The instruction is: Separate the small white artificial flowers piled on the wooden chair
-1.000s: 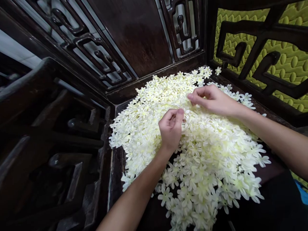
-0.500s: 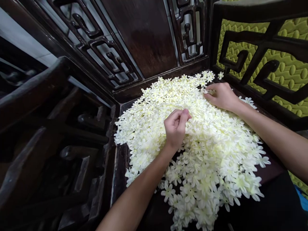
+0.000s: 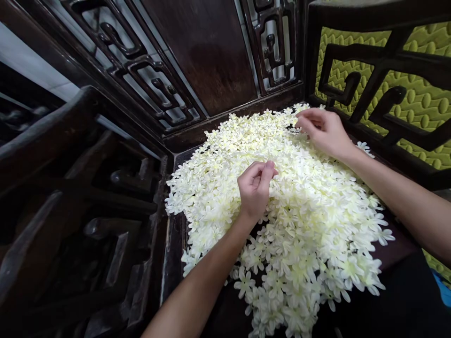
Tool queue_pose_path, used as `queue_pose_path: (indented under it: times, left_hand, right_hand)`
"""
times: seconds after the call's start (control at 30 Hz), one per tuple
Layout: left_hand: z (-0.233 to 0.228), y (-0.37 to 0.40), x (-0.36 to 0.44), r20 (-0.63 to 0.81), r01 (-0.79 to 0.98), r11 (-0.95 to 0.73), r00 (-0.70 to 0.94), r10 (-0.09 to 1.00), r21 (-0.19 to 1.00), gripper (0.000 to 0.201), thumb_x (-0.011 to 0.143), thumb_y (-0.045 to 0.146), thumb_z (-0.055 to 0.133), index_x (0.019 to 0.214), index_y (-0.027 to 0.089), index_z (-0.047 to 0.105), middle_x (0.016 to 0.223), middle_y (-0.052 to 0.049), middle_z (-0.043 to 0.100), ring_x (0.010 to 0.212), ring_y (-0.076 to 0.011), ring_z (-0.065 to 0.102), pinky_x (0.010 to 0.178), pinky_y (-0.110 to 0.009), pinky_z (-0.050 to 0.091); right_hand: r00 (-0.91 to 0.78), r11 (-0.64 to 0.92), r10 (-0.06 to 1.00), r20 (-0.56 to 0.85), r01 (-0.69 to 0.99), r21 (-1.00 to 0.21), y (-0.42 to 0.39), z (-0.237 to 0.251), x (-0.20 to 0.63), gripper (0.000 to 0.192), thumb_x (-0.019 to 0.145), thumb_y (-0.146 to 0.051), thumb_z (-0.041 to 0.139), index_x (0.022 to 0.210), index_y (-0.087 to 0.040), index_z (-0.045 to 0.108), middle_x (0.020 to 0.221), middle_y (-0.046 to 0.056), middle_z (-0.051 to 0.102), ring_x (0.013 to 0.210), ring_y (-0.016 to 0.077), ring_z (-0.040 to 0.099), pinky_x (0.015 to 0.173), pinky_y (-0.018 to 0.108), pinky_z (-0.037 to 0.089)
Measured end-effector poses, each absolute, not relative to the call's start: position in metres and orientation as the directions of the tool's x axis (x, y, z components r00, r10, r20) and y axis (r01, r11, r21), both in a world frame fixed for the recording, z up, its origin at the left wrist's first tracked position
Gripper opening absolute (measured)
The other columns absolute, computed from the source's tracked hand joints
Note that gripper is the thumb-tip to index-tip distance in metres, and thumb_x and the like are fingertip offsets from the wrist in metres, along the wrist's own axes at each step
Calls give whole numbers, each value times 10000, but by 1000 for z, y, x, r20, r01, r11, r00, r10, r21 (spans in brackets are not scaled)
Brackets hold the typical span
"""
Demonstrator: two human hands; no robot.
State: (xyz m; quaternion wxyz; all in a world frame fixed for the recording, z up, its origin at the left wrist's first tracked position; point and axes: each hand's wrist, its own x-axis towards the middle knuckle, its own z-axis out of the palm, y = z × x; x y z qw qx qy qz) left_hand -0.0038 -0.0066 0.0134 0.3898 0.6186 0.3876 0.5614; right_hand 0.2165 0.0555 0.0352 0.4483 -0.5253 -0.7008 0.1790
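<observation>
My left hand (image 3: 254, 188) rests on the middle of the pile of white flowers (image 3: 310, 225). Its fingers are curled in, and the thumb presses against the side of the first finger, like a pinch. I cannot tell if a flower is between them, because the fingertips hide that place. The flowers lie under this hand and all around it, touching the knuckles and the wrist.

My right hand (image 3: 326, 131) is at the far end of the pile, near the corner of the dark wooden seat (image 3: 172, 253). Its fingers are bent and come together at the tips, just at the top edge of the flowers. If they hold 1 flower there, I cannot see it clearly. The hand lies over the flowers, and the forearm crosses the right side of the pile.

The pile covers most of the seat, from the far corner down toward me. Behind it stands the carved backrest (image 3: 211, 56), and on the right a carved armrest (image 3: 387, 61) with a green padded surface (image 3: 423, 98) behind it.
</observation>
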Motion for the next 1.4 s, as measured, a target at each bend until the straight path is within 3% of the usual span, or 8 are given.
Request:
queue_pose_path:
  times: [0.1, 0.2, 0.4, 0.57, 0.67, 0.87, 1.13, 1.4]
  left_hand:
    - [13, -7, -4, 395, 46, -398, 62, 917, 916, 336, 933, 393, 596, 693, 165, 652, 723, -25, 627, 707, -106, 583, 674, -247, 459]
    - [13, -6, -4, 388, 48, -391, 61, 920, 919, 341, 930, 403, 598, 688, 169, 649, 722, -26, 626, 707, -111, 582, 677, -253, 458]
    - [12, -6, -3, 389, 48, -391, 55, 920, 919, 339, 927, 388, 607, 679, 161, 649, 711, -20, 626, 700, -100, 581, 679, -238, 450]
    - [13, -7, -4, 377, 55, -380, 63, 924, 923, 337, 926, 395, 607, 688, 161, 655, 718, -23, 631, 691, -98, 573, 669, -237, 442]
    - [13, -7, -4, 376, 45, -379, 61, 925, 924, 339, 921, 399, 612, 682, 163, 652, 714, -24, 626, 702, -104, 577, 683, -243, 444]
    - [13, -7, -3, 388, 37, -390, 63, 920, 920, 335, 920, 395, 612, 676, 169, 649, 713, -25, 620, 714, -113, 575, 693, -252, 448]
    - [12, -6, -4, 393, 37, -396, 71, 917, 918, 325, 926, 370, 609, 676, 165, 645, 706, -19, 620, 700, -105, 570, 680, -246, 441]
    - [11, -6, -3, 393, 38, -395, 63, 918, 918, 330, 922, 377, 613, 671, 166, 647, 698, -18, 617, 695, -104, 567, 677, -245, 439]
  right_hand:
    - [-255, 406, 899, 357, 792, -456, 62, 16, 220, 591, 981, -396, 509, 1526, -185, 418, 1524, 169, 472, 1392, 404, 435, 1108, 621, 365]
    - [-344, 398, 916, 207, 847, -352, 68, 2, 222, 574, 977, -354, 477, 1530, -205, 435, 1572, 183, 402, 1423, 480, 363, 1088, 715, 291]
    - [-401, 533, 836, 374, 754, -384, 68, 8, 219, 395, 896, -192, 513, 1229, -101, 706, 1233, 149, 709, 1119, 313, 678, 1010, 430, 496]
    - [-298, 468, 865, 402, 769, -435, 62, 16, 214, 346, 899, -246, 540, 1155, -109, 727, 1000, 117, 763, 816, 273, 716, 778, 385, 548]
    - [-293, 446, 877, 380, 791, -419, 63, 10, 214, 469, 921, -301, 511, 1328, -93, 614, 1104, 162, 718, 986, 323, 683, 885, 439, 526]
    - [-303, 351, 934, 190, 878, -324, 69, -4, 217, 524, 968, -381, 416, 1446, -202, 535, 1532, 195, 431, 1396, 484, 367, 1069, 695, 295]
    - [-399, 481, 874, 276, 788, -385, 68, 5, 217, 499, 863, -150, 509, 1346, -121, 630, 1336, 137, 662, 1236, 333, 615, 1051, 462, 450]
    - [-378, 514, 850, 368, 748, -419, 66, 9, 215, 422, 794, -75, 547, 1184, -142, 690, 1184, 122, 718, 1049, 308, 699, 931, 427, 531]
